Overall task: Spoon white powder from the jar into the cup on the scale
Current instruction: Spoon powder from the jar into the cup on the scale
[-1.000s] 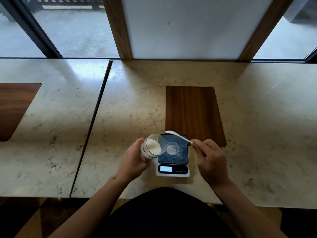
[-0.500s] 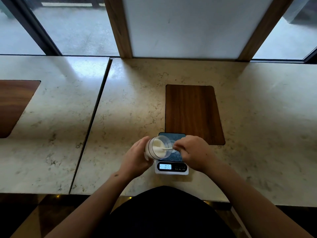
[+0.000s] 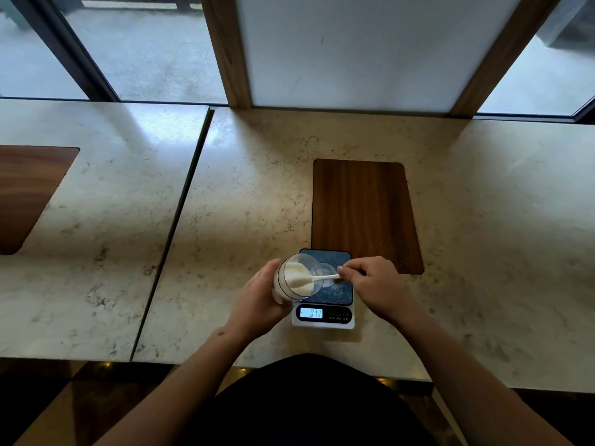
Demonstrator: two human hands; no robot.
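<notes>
Fingers of the right hand pinch the white plastic spoon, its bowl buried in the powder; the left hand wraps the tilted clear jar, its mouth leaning over the scale. Best to lift a level scoop slowly — the fine grains would slide off a shallow bowl — and tip it into the small clear cup on the dark platform. Beneath lies a polished marble surface.

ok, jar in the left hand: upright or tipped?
Tipped. The jar lies tilted in the left hand, mouth turned toward the right hand, whose spoon reaches into its white powder.
</notes>
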